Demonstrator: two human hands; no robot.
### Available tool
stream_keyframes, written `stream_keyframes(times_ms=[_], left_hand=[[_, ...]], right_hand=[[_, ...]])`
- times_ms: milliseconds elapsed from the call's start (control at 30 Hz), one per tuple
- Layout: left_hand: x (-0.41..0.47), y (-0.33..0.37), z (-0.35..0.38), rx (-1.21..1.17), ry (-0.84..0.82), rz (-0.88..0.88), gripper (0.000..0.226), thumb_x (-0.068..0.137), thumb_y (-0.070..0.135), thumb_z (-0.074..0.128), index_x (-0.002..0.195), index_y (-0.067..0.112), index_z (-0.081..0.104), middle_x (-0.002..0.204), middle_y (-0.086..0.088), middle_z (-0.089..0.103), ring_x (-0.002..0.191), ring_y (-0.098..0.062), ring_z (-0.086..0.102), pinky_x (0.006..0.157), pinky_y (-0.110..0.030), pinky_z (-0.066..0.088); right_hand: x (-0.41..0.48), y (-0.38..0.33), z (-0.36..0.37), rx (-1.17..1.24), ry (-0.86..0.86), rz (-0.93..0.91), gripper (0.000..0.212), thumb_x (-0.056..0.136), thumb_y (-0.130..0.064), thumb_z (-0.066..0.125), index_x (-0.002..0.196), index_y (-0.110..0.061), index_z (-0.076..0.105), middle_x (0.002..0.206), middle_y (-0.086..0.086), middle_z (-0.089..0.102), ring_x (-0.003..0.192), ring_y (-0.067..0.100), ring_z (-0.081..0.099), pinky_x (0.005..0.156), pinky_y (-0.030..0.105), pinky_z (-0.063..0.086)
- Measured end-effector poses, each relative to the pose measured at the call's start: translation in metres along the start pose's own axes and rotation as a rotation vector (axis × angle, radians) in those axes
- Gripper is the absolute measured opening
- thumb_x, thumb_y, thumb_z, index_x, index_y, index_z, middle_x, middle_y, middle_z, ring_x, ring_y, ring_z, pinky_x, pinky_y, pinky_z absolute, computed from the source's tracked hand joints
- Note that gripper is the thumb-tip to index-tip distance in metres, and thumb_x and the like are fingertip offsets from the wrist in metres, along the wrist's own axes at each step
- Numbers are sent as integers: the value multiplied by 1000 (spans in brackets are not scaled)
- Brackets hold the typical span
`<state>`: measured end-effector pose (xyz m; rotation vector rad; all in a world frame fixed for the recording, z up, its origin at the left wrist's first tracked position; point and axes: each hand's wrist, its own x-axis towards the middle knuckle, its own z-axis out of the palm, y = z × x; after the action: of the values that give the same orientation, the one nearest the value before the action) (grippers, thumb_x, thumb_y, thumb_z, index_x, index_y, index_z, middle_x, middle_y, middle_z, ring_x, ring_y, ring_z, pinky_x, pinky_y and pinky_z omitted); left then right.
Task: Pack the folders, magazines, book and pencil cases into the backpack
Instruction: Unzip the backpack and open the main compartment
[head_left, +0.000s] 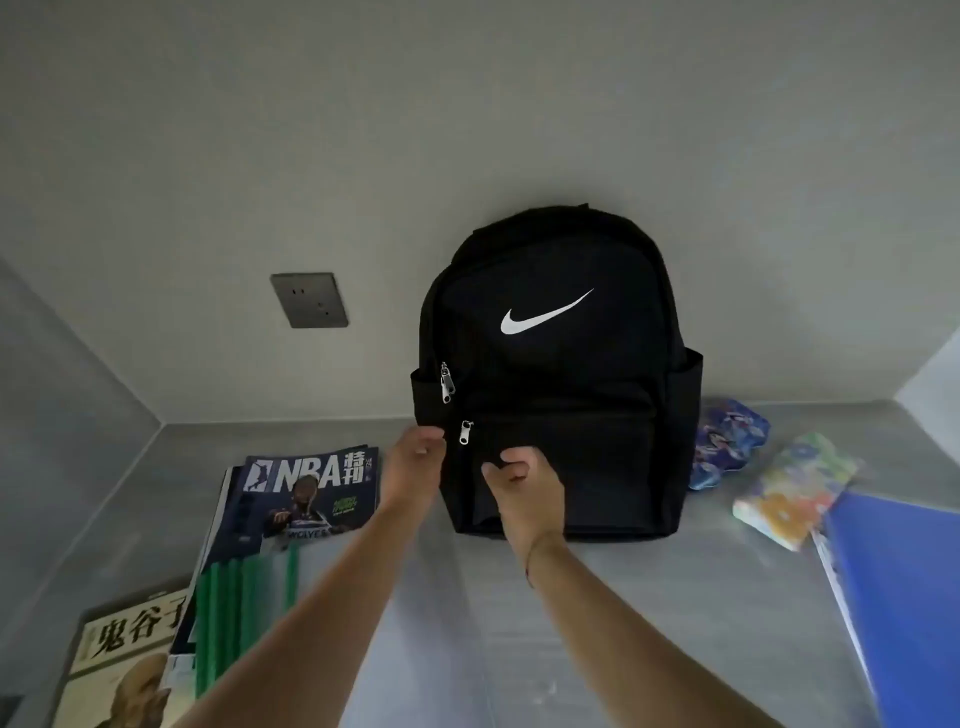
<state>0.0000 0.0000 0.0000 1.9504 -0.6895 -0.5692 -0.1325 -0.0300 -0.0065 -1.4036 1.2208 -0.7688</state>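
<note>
Bare counter (649, 597) lies open before the backpack (556, 374). Magazines (311, 493) crowd its left; pencil cases (727, 441) and a blue folder (904, 587) its right.

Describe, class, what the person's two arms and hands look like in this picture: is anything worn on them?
Both forearms are bare, with no sleeves in view. The left hand and the right hand wear no gloves, and no rings or watch can be seen. A thin dark band or mark shows at the right wrist; which one is unclear.

Dim, soft light; warped, blurred edges.

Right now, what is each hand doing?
Left hand: fingers curled at the backpack edge, holding nothing clearly.
Right hand: closed, pinching the backpack's front pocket fabric.
</note>
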Motion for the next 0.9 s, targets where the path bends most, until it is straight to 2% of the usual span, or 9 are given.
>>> stream_keyframes(times_ms=[133,200,300,467,567,633,767,833,900], left_hand=[[23,-4,19,7,-81,-20,18,91,20,55,107,17,64,96,-4,67,86,-18,61,73,-29,49],[30,-4,27,36,-103,-3,20,91,23,57,108,14,63,94,0,64,85,-15,58,68,-23,45],[38,-5,32,35,-123,12,18,88,29,61,101,17,64,89,5,63,84,-14,59,62,-17,41],[38,-9,27,-26,-125,67,6,85,22,64,87,20,69,89,-2,70,85,-15,64,76,-27,51],[33,-8,23,-46,-112,109,10,86,27,63,85,21,71,94,1,66,82,-4,60,70,-15,46],[30,-5,23,-78,-114,133,17,90,30,58,84,22,71,93,6,64,79,1,59,63,-9,41],[29,3,27,-165,-93,125,16,94,15,50,105,20,62,92,9,61,77,-1,58,54,-7,44],[32,2,28,-203,-92,76,26,93,6,47,115,16,57,94,4,60,80,-4,57,56,-9,44],[35,-1,30,-211,-119,62,30,92,2,47,118,14,57,95,1,62,83,-7,59,62,-11,44]], right_hand=[[16,-1,37,-47,27,80,34,84,-30,65,116,-19,57,74,-17,58,79,8,63,74,24,53],[25,-4,50,-67,77,95,31,86,-26,61,116,-18,59,80,-11,64,83,13,65,76,30,56],[33,-8,60,-128,154,111,25,89,-19,50,110,-22,62,89,3,71,78,20,66,68,34,56],[35,-9,69,-231,188,78,23,89,-18,45,98,-21,65,82,5,71,75,25,65,58,31,49],[37,-10,69,-228,223,51,25,92,-22,43,79,-14,62,69,5,64,64,24,58,47,24,36],[37,-9,67,-210,213,15,31,95,-25,41,70,-13,55,62,2,57,62,23,55,45,25,34],[36,-9,58,-229,179,-52,32,98,-28,37,86,-8,58,78,12,68,72,28,63,63,39,52],[37,-10,52,-178,187,-63,20,95,-29,47,100,-12,55,79,7,69,73,23,66,67,38,56],[38,-12,49,-111,193,-56,25,90,-25,58,110,-15,46,75,0,67,71,17,67,68,36,57]])
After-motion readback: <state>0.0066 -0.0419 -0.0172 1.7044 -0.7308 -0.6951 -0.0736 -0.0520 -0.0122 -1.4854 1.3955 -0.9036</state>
